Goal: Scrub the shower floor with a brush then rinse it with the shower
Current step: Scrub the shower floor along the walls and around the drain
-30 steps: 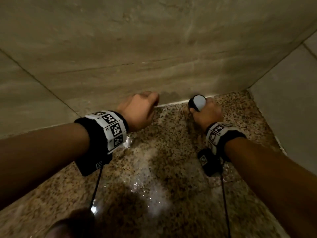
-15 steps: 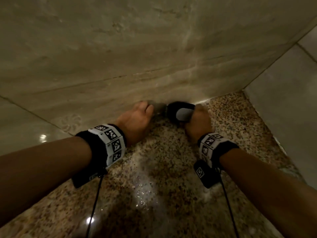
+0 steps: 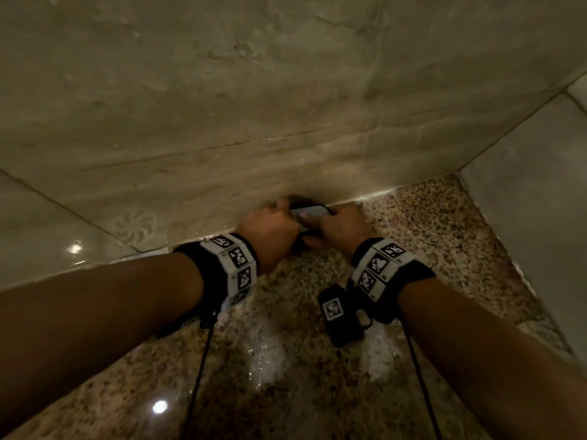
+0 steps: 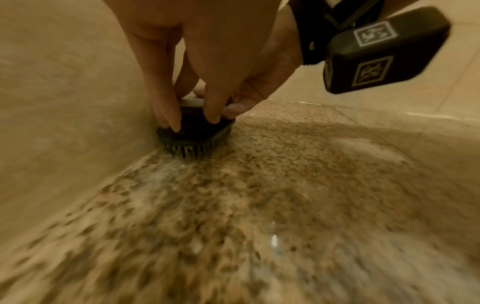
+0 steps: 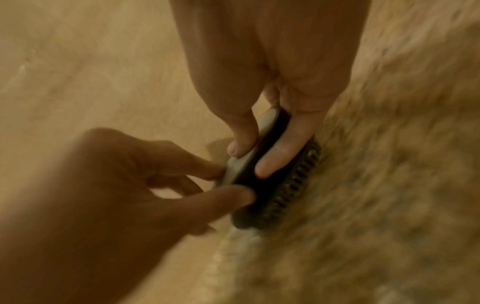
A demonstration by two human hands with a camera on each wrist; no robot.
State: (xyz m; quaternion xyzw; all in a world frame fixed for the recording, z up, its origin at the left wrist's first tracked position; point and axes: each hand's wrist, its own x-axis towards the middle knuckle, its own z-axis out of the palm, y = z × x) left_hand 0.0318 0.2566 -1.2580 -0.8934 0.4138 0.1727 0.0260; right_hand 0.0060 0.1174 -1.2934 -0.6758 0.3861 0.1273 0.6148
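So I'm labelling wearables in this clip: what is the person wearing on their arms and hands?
Both forearms are bare, with no sleeves or gloves. The left wrist and right wrist each carry a black band ringed with white squares bearing black square-code markers. A black box-shaped camera with its own marker hangs under the right band. A thin black cable trails from each.

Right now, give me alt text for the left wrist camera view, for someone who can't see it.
Both hands grip a round black brush, pressing its bristles onto the wet speckled shower floor where it meets the beige wall. White foam lies beside the brush.

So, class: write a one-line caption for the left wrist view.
Both hands grip a black scrub brush against the wet speckled shower floor beside the wall.
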